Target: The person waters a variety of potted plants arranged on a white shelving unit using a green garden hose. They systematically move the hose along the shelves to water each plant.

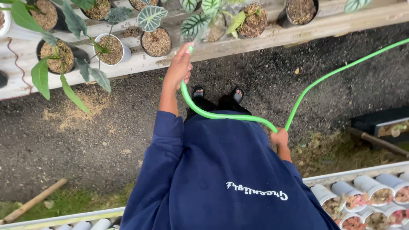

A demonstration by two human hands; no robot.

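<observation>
The left hand (179, 70) clenches the tip of the thin green rubber hose (221, 115) just short of the potted plants (155, 40) on the worktop (264, 36) — the hose's length curves back to the right hand (279, 138), fingers closed round it.

Potted plants (155, 36) stand in rows on the shelf (264, 38) ahead, across the gravel path (85, 136). The hose (221, 115) runs from the left hand (179, 70) at the shelf's near edge to the right hand (280, 138), then off right. What look like small pots (362, 196) lie behind, lower right.

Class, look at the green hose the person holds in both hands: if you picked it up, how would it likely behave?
The green hose probably flexes easily: it curves between the left hand and the right hand. It seems light, since each hand holds it up without strain. Its smooth surface may be slippery when wet.
</observation>
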